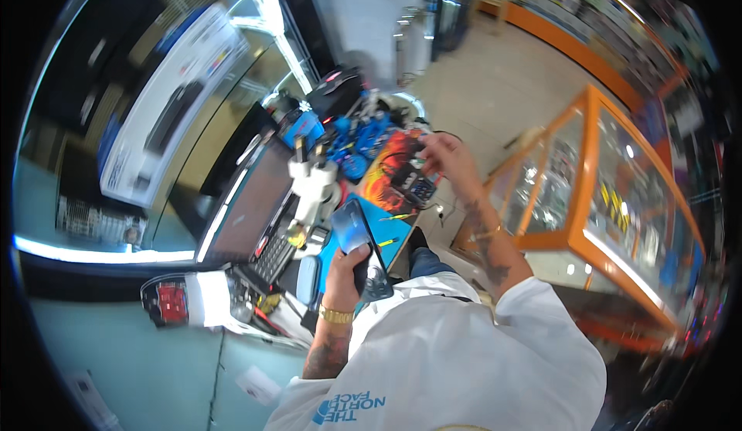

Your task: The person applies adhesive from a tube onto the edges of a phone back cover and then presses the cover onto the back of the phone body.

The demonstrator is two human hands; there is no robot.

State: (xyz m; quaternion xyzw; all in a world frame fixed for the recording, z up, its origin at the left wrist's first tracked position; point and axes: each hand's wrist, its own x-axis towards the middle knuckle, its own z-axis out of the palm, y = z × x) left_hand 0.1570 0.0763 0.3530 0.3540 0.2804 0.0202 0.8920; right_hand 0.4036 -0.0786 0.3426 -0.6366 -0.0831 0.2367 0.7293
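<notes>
My left hand [345, 270] is closed around a dark smartphone [353, 228], its thumb lying across the bluish, shiny face. The phone is held tilted above the near side of a blue work mat [328, 276]. My right hand [448, 156] is raised at the right edge of the bench, fingers bent and blurred by motion; whether they pinch anything cannot be made out. Just left of it and below lies a black boxy device [415, 185] with cables, on a red-orange patterned mat [376, 186]. Two slim yellow-marked tools, one of them a yellow pen-like tool [387, 242], lie on the blue mat.
A white microscope [313, 182] stands behind the blue mat, beside an open laptop [251, 207]. Blue tools and cables [355, 141] crowd the far bench. At left is a lit glass cabinet with a boxed printer [174, 106]; at right, an orange-framed glass showcase [580, 176].
</notes>
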